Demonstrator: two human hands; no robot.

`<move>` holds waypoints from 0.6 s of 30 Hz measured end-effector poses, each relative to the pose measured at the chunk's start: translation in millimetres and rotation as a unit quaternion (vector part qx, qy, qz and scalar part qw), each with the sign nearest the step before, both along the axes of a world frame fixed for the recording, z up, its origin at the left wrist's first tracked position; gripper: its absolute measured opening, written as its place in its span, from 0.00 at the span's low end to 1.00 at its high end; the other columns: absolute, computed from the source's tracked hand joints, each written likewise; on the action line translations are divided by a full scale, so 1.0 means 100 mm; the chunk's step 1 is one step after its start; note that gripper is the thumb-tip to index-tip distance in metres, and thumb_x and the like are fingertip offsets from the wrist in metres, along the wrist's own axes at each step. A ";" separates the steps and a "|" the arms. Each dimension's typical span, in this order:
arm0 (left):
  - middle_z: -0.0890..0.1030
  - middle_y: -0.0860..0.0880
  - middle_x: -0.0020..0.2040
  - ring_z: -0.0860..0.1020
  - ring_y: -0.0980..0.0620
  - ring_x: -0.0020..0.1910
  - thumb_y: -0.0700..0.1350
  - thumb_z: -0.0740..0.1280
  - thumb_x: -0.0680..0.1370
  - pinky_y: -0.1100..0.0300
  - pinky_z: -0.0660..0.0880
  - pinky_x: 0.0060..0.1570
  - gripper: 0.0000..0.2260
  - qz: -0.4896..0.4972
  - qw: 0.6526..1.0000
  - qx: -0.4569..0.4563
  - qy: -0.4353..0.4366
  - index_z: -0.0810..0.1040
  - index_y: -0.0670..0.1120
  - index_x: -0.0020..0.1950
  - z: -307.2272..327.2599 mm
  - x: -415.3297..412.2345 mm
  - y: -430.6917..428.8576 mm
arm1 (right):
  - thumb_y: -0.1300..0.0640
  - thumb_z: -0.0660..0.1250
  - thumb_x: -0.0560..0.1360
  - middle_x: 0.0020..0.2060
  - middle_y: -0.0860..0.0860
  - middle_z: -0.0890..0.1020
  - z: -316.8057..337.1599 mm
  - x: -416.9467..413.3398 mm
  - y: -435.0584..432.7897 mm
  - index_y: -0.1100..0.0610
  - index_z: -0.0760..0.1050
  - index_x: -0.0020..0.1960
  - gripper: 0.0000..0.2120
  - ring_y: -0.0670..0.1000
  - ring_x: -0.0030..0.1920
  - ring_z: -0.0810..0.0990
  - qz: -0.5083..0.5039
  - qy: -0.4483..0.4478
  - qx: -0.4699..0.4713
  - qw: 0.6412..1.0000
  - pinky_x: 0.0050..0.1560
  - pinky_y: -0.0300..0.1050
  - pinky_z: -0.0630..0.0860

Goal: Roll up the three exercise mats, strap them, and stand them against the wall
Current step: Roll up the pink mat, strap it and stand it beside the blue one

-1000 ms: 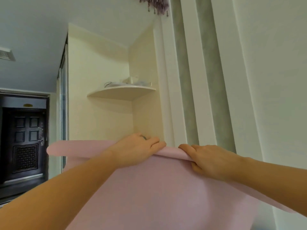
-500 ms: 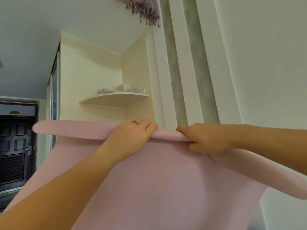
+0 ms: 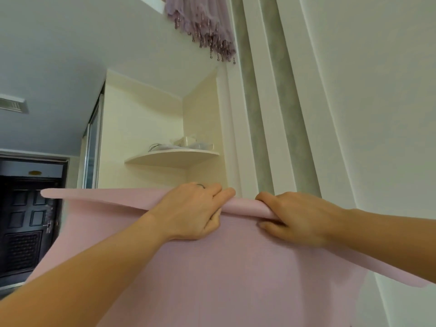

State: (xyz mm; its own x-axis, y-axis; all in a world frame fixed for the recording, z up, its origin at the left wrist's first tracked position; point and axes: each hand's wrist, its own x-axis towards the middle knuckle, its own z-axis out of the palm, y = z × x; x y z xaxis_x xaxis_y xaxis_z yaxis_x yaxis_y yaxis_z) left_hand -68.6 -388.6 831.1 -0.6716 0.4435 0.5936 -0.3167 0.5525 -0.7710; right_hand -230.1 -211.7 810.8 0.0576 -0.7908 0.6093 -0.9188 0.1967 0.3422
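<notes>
Since 0.5 s ago both hands sit lower in view, and the left thumb now shows under the turned-over edge, where it was hidden before.

Left hand (image 3: 191,211): fingers laid over the top of the fold, thumb tucked below it, pinching the doubled edge. Plain ring (image 3: 201,185) on 1 finger.
Right hand (image 3: 299,218): fingers curled over the same fold, thumb beneath against the front face, also pinching. Hands close together, a short gap between them.

Pink mat (image 3: 212,279): held up in the air in front of the person, top edge bent toward the camera, the rest hanging down out of frame. Curl is tight only between the hands; both outer ends flare flat, the left toward the door (image 3: 26,220), the right down past the right forearm.

Step, as judged: the very first turn of the roll on 1 mat. Other 2 mats and any straps not in view, so the task looks early.
Next move likely calls for carrying the curl out to both ends, so the core starts straight and does not cone; hands would have to spread apart or work along the edge.

Beyond: corner shelf (image 3: 172,156) with small white items and a cable, pale wall (image 3: 377,114) at right, beaded curtain fringe (image 3: 203,27) above, ceiling vent (image 3: 13,106) far left.

Writing: none legible. No print on the mat; a small gold plate over the door is too small to read.
</notes>
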 end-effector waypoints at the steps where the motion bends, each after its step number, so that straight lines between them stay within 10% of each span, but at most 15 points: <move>1: 0.77 0.47 0.38 0.72 0.46 0.26 0.47 0.55 0.72 0.58 0.72 0.28 0.17 0.000 1.000 -0.003 -0.010 0.76 0.45 0.55 -0.02 0.00 -0.02 | 0.46 0.56 0.79 0.41 0.49 0.76 0.03 0.00 0.01 0.51 0.64 0.58 0.11 0.52 0.41 0.75 -0.005 -0.019 0.034 0.999 0.43 0.46 0.73; 9: 0.77 0.47 0.42 0.78 0.44 0.33 0.48 0.53 0.77 0.54 0.78 0.34 0.15 -0.003 0.998 0.004 -0.061 0.67 0.48 0.63 -0.08 -0.06 -0.17 | 0.63 0.60 0.75 0.42 0.49 0.72 0.12 -0.06 -0.04 0.51 0.58 0.68 0.23 0.50 0.40 0.72 -0.069 -0.072 0.204 0.974 0.41 0.43 0.70; 18: 0.78 0.50 0.39 0.76 0.49 0.27 0.52 0.54 0.76 0.62 0.72 0.31 0.16 0.031 0.997 -0.067 -0.028 0.68 0.48 0.61 0.03 -0.04 -0.44 | 0.56 0.57 0.80 0.56 0.47 0.78 -0.18 -0.65 -0.16 0.45 0.61 0.68 0.18 0.50 0.51 0.77 -0.007 -0.033 0.027 0.999 0.50 0.43 0.73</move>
State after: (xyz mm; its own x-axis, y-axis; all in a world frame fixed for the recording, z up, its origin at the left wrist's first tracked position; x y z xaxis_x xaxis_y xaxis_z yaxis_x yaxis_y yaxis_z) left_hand -72.3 -432.8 833.8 -0.7304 0.4733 0.4925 -0.3006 0.4247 -0.8540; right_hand -294.7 -227.7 792.6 0.0075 -0.8236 0.5672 -0.9372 0.1921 0.2913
